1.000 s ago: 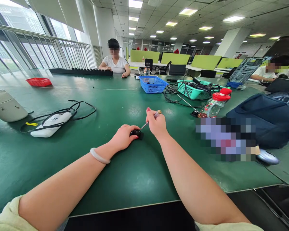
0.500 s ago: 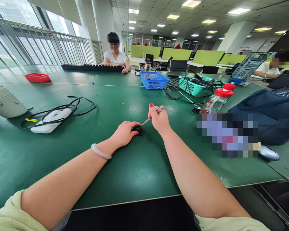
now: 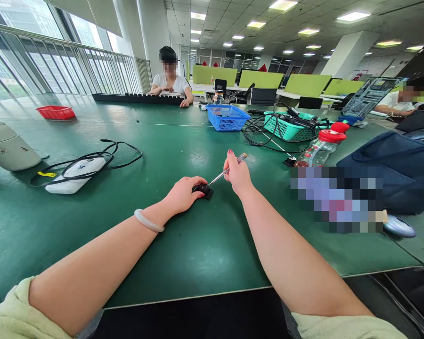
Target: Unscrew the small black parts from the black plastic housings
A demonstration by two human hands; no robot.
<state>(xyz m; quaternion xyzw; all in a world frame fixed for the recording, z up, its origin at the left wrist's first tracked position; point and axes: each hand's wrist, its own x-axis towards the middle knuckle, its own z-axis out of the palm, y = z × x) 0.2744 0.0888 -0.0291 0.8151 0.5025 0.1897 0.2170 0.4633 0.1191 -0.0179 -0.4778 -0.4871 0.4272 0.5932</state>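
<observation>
My left hand (image 3: 184,194) rests on the green table, thumb and fingers closed round the edge of a small black part (image 3: 207,192). What exactly this part is, I cannot make out. In my right hand (image 3: 239,175) is a slim screwdriver (image 3: 219,177) with a metal shaft and a brownish handle end, pinched between thumb and fingers. It slants down to the left, its tip at the top of the black part. Whether the tip touches is too small to tell.
Left lie a white device (image 3: 77,175) with a black strap and a pale cup (image 3: 7,148). Right are a red-lidded bottle (image 3: 321,148), a dark blue bag (image 3: 392,169) and a blurred-out item. Further back stand blue (image 3: 226,120) and green baskets (image 3: 286,129), cables and a seated person.
My right hand and the screwdriver have shifted slightly right, the shaft now leaning lower. My left hand stays on the black part. Across the table, the person has raised one hand.
</observation>
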